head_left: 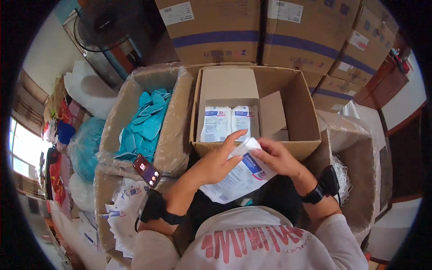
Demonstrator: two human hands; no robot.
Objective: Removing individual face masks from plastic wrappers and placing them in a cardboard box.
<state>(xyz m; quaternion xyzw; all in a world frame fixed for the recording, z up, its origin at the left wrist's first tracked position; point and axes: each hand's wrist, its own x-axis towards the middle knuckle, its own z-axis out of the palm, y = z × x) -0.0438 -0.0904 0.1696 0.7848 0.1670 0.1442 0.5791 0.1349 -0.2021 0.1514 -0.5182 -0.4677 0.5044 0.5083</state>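
A white plastic packet (245, 175) with a blue label panel is in front of me above my lap. My right hand (278, 156) is closed on its upper edge, thumb on top and fingers curled. My left hand (218, 162) lies along the packet's left side, index finger stretched out and thumb apart from it, touching the packet near its top; its other fingers are partly hidden. Just beyond my hands stands a large cardboard box (299, 108). In it is a smaller open carton (229, 85) with similar white packets (218, 123) standing in it.
To the left, a plastic-lined box (180, 130) holds teal folded masks (146, 121). Nearer is a box of loose printed packets (123, 211), with a phone (147, 171) at its edge. White straps (342, 180) lie in a right-hand box (364, 189). Stacked cartons (216, 27) stand behind.
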